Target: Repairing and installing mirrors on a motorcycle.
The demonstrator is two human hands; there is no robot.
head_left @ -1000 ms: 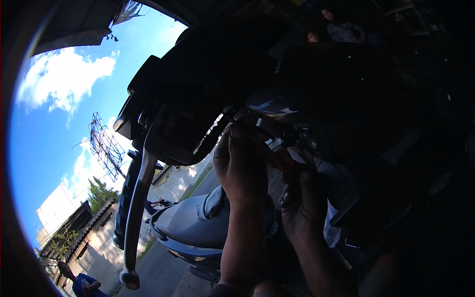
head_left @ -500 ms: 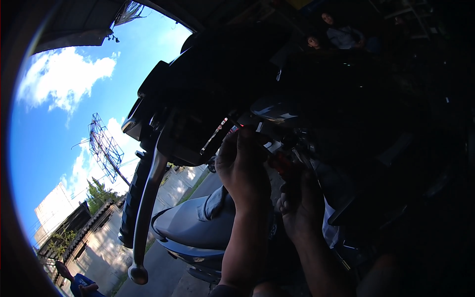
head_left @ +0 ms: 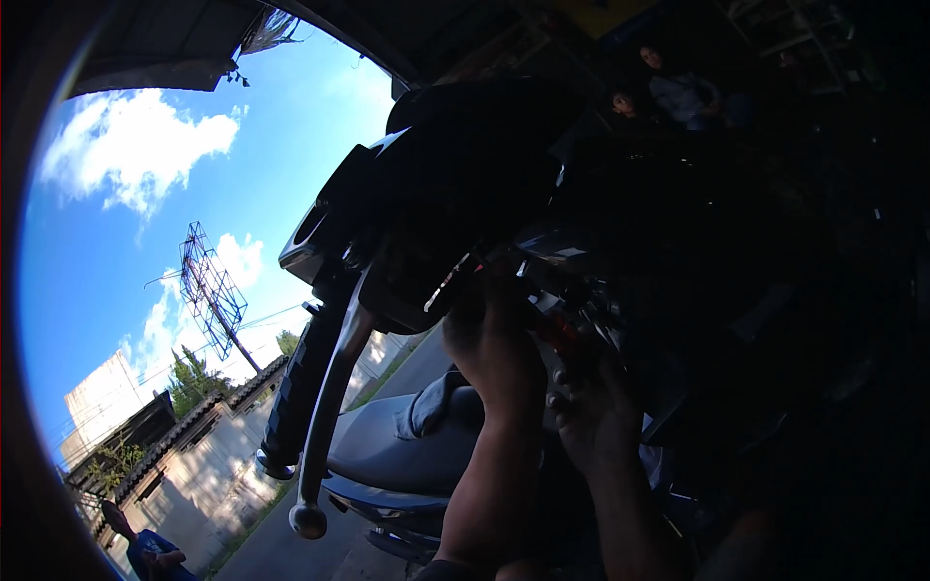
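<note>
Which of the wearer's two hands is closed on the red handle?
The right hand: it sits lower in the picture, gripping the red handle. The left hand is raised higher, close under the dark handlebar housing.

Repair workshop for two-wheelers, by appearance: dim and open-fronted, under a dark roof (head_left: 160, 58). Evidence comprises a handlebar lever (head_left: 327, 416), a grey seat (head_left: 383, 445) and a red-handled tool (head_left: 560, 334), with a shelf-like rack (head_left: 819, 41) in the shadowed interior. The open side gives onto a paved road (head_left: 281, 537), a pale wall (head_left: 203, 479) and a lattice pylon (head_left: 206, 290).
</note>
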